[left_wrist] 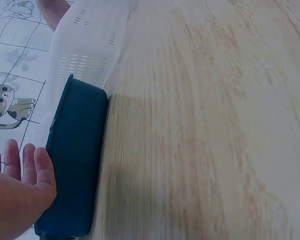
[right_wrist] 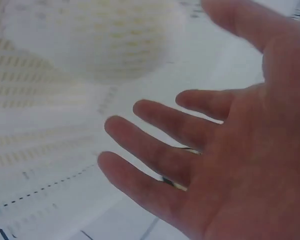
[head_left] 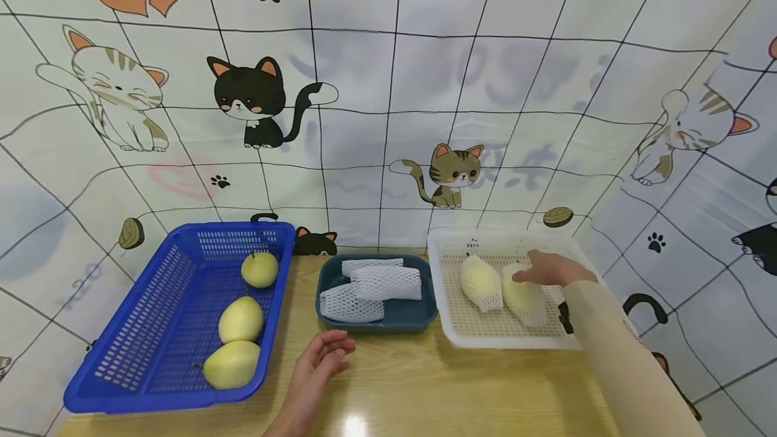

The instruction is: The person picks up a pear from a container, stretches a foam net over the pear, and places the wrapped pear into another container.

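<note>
In the head view, my right hand (head_left: 555,268) hangs over the white basket (head_left: 516,341), above a pear in a white foam net (head_left: 525,299). A second netted pear (head_left: 481,283) lies to its left in the same basket. In the right wrist view, the right hand's fingers (right_wrist: 145,145) are spread with nothing held, apart from a blurred netted pear (right_wrist: 110,45). My left hand (head_left: 315,373) is relaxed and holds nothing. It lies just in front of the dark teal tray (head_left: 378,328), which holds several white foam nets (head_left: 386,283).
A blue basket (head_left: 176,315) stands at the left with three bare pears, one near the back (head_left: 260,270) and two toward the front. All containers stand on a wooden table (head_left: 437,390). A cat-printed cloth wall (head_left: 358,120) rises behind them.
</note>
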Demonstrator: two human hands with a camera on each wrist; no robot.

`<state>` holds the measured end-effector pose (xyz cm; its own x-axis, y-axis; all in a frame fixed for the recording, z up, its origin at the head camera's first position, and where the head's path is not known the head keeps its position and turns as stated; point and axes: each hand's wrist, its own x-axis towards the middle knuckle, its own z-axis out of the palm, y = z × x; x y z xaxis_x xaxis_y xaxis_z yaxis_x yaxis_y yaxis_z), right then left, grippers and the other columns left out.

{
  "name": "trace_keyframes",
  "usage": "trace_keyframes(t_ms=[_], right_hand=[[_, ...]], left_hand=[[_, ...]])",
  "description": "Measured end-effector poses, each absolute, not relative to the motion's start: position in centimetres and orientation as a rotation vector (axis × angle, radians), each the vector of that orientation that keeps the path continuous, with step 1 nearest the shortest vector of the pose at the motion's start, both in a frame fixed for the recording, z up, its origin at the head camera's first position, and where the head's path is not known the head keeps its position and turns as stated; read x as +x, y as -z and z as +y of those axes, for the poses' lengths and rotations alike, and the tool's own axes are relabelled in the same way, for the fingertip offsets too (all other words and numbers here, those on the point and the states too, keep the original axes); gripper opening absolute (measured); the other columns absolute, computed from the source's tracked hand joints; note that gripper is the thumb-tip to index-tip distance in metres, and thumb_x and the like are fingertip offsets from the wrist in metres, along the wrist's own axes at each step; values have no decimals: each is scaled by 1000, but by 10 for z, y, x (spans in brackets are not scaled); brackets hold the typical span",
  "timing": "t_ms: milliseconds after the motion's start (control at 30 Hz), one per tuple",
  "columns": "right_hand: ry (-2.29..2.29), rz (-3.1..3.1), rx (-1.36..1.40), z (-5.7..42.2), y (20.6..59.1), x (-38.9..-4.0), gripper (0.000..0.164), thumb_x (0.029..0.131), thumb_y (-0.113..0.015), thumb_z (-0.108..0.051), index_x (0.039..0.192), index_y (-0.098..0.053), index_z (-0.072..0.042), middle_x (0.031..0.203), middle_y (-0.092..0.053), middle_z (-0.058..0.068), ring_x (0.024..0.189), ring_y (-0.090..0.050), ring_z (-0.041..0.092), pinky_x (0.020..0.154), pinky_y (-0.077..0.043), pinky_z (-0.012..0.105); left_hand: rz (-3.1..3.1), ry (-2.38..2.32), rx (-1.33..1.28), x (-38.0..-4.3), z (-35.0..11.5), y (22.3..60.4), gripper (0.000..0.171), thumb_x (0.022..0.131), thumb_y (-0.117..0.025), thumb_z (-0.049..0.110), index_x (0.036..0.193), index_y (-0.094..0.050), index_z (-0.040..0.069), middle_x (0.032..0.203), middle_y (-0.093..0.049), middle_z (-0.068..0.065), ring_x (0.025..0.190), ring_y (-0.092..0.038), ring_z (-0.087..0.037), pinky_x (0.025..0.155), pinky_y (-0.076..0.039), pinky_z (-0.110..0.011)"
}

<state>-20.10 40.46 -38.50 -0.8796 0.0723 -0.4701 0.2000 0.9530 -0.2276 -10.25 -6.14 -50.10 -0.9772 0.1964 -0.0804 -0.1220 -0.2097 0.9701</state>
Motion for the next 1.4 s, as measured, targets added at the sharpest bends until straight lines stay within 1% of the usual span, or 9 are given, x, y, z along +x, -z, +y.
trace_keyframes(t_ms=[100,267,367,667,1033,1167,1267,1333,1400], right_hand=[[379,2726,161,402,379,-195,92,100,-59,-47,156,-20,15,156,-28,41,138,-33,61,105,-35,72],[429,2942,105,386,379,-176,80,105,-55,-42,153,-28,16,143,-46,42,123,-53,57,94,-46,68],[523,3083,90,371,385,-160,75,106,-55,-42,151,-34,14,139,-52,39,117,-58,55,91,-49,66],[876,3368,135,346,413,-111,65,108,-52,-44,148,-45,8,144,-51,31,127,-51,52,95,-44,67],[1139,3469,69,331,441,-96,48,107,-57,-28,140,-52,6,145,-51,28,134,-44,51,100,-38,67],[1200,3505,6,328,446,-96,41,105,-61,-22,133,-56,8,148,-49,26,137,-42,50,101,-37,67],[1229,3532,4,328,448,-98,37,103,-63,-19,129,-59,7,149,-47,26,137,-41,50,100,-36,67],[1221,3544,16,330,448,-98,36,103,-63,-19,128,-59,6,150,-46,26,138,-40,50,100,-36,67],[1206,3551,29,332,446,-99,36,102,-64,-19,128,-59,6,151,-44,26,138,-39,50,99,-36,68]], left_hand=[[1843,-2309,82,-104,-62,499,36,103,-54,5,135,-49,-10,122,-63,-22,111,-63,-19,95,-55,-38],[1851,-2338,55,-106,-63,498,34,103,-55,5,134,-50,-10,121,-64,-22,109,-65,-17,93,-55,-34],[1858,-2342,64,-106,-63,498,35,104,-55,6,134,-50,-10,122,-64,-22,109,-65,-16,93,-55,-33],[1900,-2355,121,-110,-60,493,34,103,-54,4,134,-50,-10,123,-64,-22,110,-64,-16,93,-54,-32],[2107,-2386,203,-118,-67,470,26,101,-53,-4,126,-56,-11,126,-64,-24,113,-63,-11,92,-51,-23],[2267,-2301,321,-122,-82,452,25,108,-50,6,127,-59,-8,135,-63,-21,121,-59,-5,94,-48,-18],[2396,-2171,399,-127,-100,432,33,112,-44,18,130,-59,-6,141,-60,-17,126,-55,-6,97,-45,-16],[2474,-2060,432,-132,-114,416,38,114,-40,24,135,-57,-4,146,-57,-15,133,-51,-12,99,-42,-14],[2601,-1902,444,-139,-128,403,43,114,-38,30,140,-55,0,148,-55,-15,136,-49,-22,104,-43,-24]])
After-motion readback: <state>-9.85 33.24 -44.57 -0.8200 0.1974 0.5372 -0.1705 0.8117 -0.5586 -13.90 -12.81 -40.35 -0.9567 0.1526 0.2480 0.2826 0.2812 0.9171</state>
